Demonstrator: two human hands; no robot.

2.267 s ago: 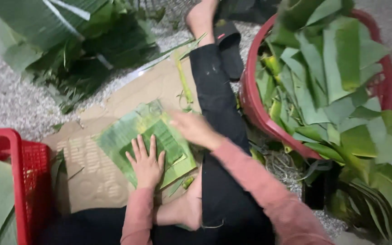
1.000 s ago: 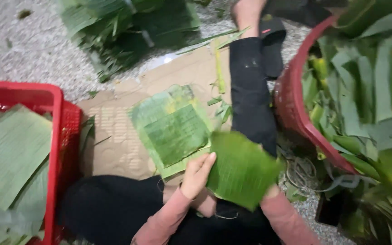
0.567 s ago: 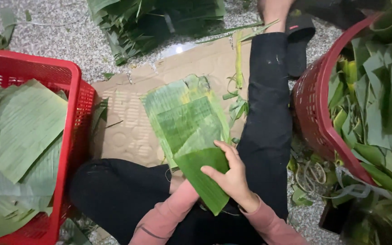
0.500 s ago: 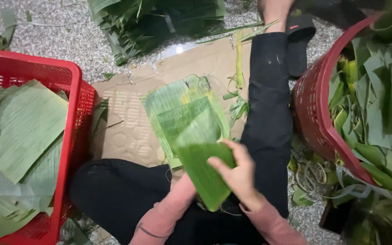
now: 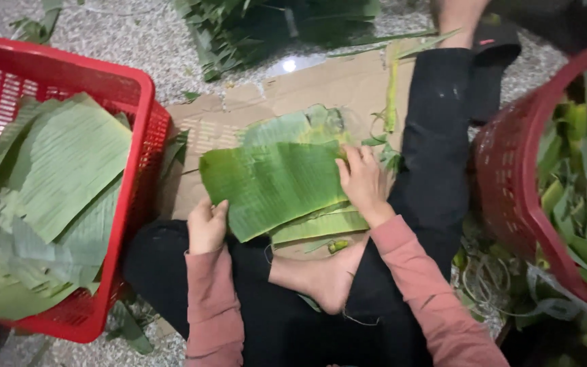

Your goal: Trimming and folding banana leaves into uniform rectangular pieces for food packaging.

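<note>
A green banana leaf piece (image 5: 273, 185) lies spread on top of a small stack of cut leaves (image 5: 321, 224) on a sheet of cardboard (image 5: 321, 81) on the floor. My left hand (image 5: 207, 225) grips the leaf's lower left corner. My right hand (image 5: 363, 182) presses on its right edge, fingers curled over it. My legs in black trousers are folded below the cardboard, a bare foot (image 5: 321, 278) under the stack.
A red plastic crate (image 5: 137, 102) holding several flat leaf pieces (image 5: 62, 177) stands at the left. A red basket (image 5: 511, 197) with long uncut leaves stands at the right. A pile of dark leaves (image 5: 266, 27) lies beyond the cardboard on speckled floor.
A folded leaf held in my right hand has been brought onto the stack and opened out flat. My left hand has come to its left corner. The view shifted left.
</note>
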